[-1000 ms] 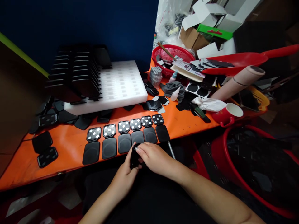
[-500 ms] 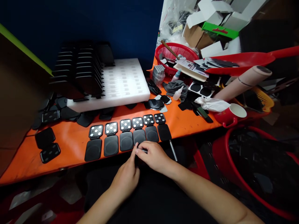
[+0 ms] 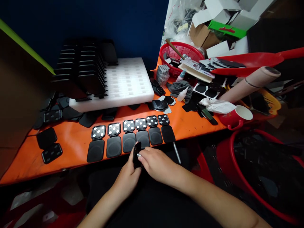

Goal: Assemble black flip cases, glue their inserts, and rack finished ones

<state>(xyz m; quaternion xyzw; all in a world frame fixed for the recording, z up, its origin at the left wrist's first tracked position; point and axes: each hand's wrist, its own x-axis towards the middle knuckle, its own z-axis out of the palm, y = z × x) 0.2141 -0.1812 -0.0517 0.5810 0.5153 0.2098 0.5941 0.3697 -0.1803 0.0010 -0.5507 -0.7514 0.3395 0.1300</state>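
Note:
My left hand (image 3: 129,172) is closed around a thin black plate (image 3: 136,153) with rounded corners, held on edge just off the table's front. My right hand (image 3: 158,164) pinches a short silver rod (image 3: 139,155), its end against or close to the plate's face; whether it touches I cannot tell. In front of the hands lies a row of several opened, hinged black square cases; one upper half (image 3: 141,123) bears silver discs, and its lower half (image 3: 143,139) is plain black.
Another opened black case (image 3: 51,153) lies at the left. White foam block (image 3: 128,84) holds upright black plates (image 3: 91,84). A metal rod (image 3: 177,153) juts over the table edge. To the right stand a red mug (image 3: 234,117), a red basket (image 3: 182,47) and a red tub (image 3: 224,158).
The black plate has turned into view in my left hand. My right hand has shifted slightly down and right, the silver rod now pointing at the plate.

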